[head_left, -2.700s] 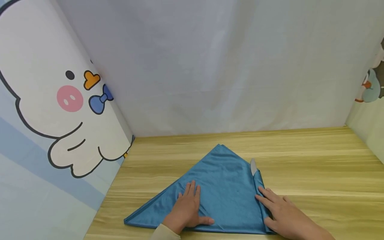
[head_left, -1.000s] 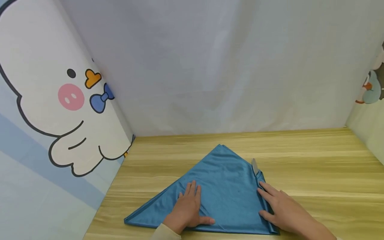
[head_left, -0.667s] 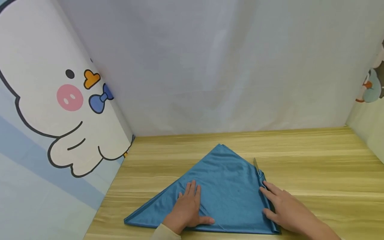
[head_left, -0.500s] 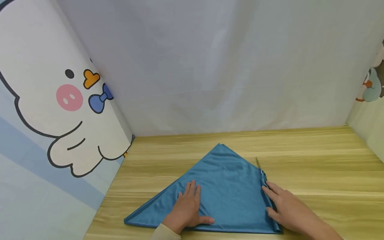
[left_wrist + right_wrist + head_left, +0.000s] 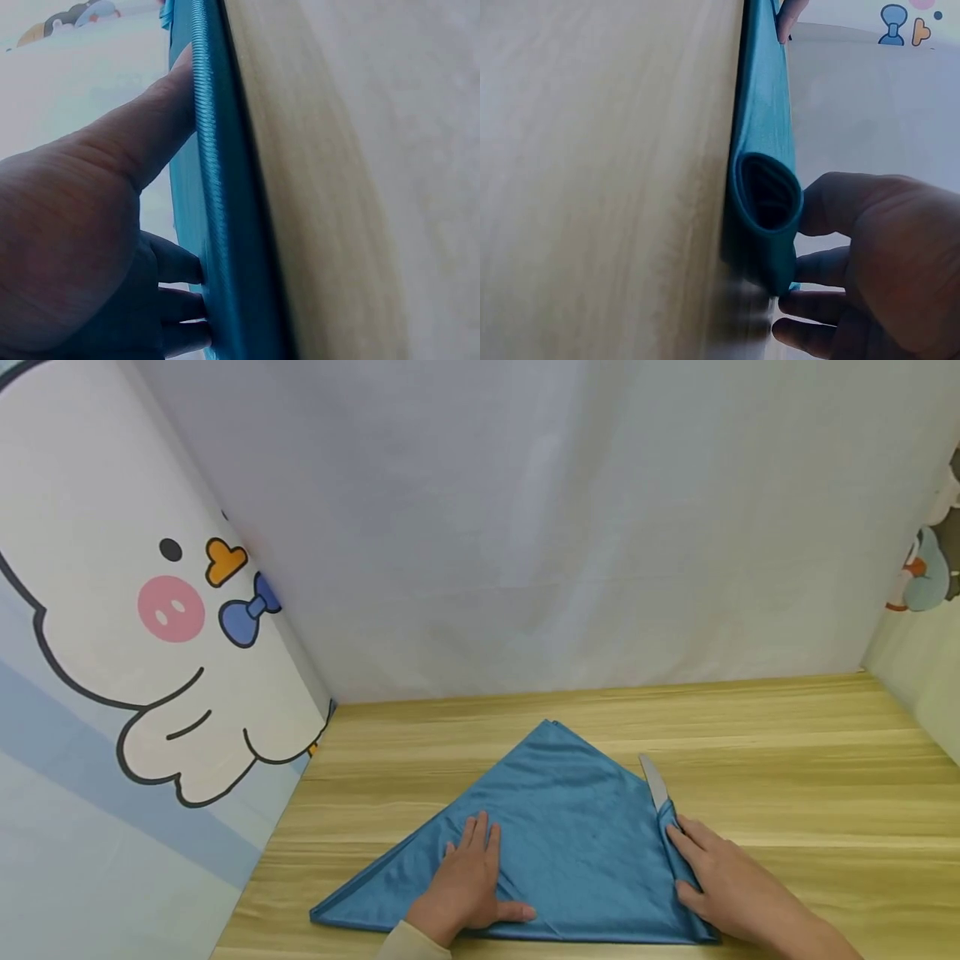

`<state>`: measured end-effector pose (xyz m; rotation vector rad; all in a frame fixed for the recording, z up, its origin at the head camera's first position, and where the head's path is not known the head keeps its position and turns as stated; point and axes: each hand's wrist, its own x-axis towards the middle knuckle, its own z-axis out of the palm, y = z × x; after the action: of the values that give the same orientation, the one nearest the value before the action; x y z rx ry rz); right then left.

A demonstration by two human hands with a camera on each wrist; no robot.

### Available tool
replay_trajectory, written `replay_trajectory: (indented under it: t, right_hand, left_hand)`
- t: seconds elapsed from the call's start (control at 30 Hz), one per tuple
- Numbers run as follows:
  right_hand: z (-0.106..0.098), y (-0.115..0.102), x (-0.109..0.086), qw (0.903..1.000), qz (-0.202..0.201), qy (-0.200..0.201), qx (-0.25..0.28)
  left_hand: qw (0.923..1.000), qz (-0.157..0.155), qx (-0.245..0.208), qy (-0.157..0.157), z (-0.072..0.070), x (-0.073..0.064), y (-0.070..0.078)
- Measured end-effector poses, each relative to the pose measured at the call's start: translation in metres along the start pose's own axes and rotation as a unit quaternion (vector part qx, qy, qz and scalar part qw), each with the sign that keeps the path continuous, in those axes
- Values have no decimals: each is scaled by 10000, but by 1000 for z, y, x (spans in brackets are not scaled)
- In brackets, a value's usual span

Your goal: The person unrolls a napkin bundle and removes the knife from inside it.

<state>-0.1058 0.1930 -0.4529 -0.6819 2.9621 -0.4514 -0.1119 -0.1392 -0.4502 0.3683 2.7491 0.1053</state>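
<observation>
A shiny blue cloth (image 5: 573,835), folded in layers, lies on the wooden table with its right edge rolled up. From the far end of the roll (image 5: 681,864) sticks a grey blade with a tapered tip, seemingly a knife (image 5: 654,779); its handle is hidden inside the cloth. My left hand (image 5: 468,881) rests flat on the cloth, fingers and thumb spread. My right hand (image 5: 731,885) holds the roll, with thumb and fingertips against it. In the right wrist view, the roll's near end (image 5: 769,193) shows as a hollow oval, with the thumb (image 5: 832,204) touching it.
The wood-grain table (image 5: 810,777) extends to the right and behind the cloth. A pale curtain-like wall (image 5: 585,527) closes the back. Printed panels with cartoon animals stand at the left (image 5: 90,610) and the right (image 5: 926,572).
The roll and the blade have shifted right with my right hand, widening the flat cloth. The blade turned edge-on, and now shows its broad side again. My left hand has stayed in place.
</observation>
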Motion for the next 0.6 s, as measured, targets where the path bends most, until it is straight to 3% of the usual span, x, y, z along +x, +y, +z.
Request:
replay_trajectory:
  t: [0.33,0.6]
  right_hand:
    - [-3,-4,2,9986,-306,410,-132]
    - [-5,-10,2,9989,-390,145,-213]
  left_hand:
    - [10000,-26,10,6,0,-1,0]
    - [10000,-13,-11,10,0,-1,-1]
